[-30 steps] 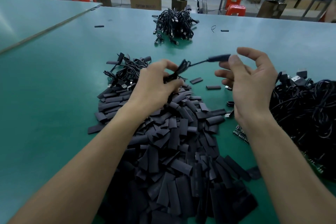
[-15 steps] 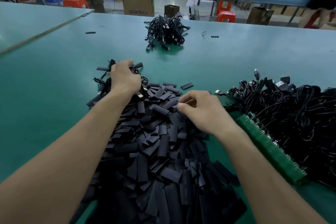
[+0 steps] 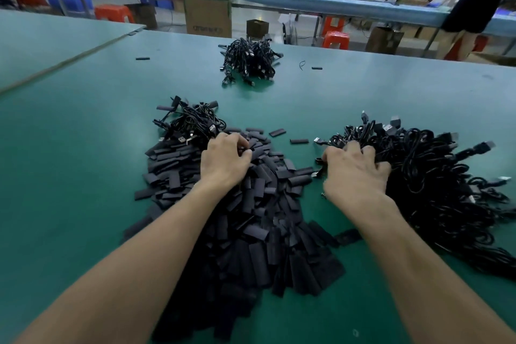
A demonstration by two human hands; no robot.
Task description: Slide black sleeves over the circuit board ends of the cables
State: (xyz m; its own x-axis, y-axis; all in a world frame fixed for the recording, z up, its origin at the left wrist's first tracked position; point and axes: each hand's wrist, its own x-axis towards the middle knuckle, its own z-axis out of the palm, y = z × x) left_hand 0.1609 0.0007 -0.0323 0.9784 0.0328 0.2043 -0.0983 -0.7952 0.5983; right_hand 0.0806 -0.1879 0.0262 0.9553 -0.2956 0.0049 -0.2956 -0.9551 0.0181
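Left hand pinches sleeves; right hand grips cables.

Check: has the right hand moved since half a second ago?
Yes: the right hand went rightward, off the sleeve pile onto the cable heap's left edge.

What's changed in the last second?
The sleeved cable both hands held up has been let go. The left hand came back from the small cable pile onto the sleeve pile; the right hand moved right from the sleeves into the cable heap. Whether either grips anything is unclear. Piles and far bundle stayed put.
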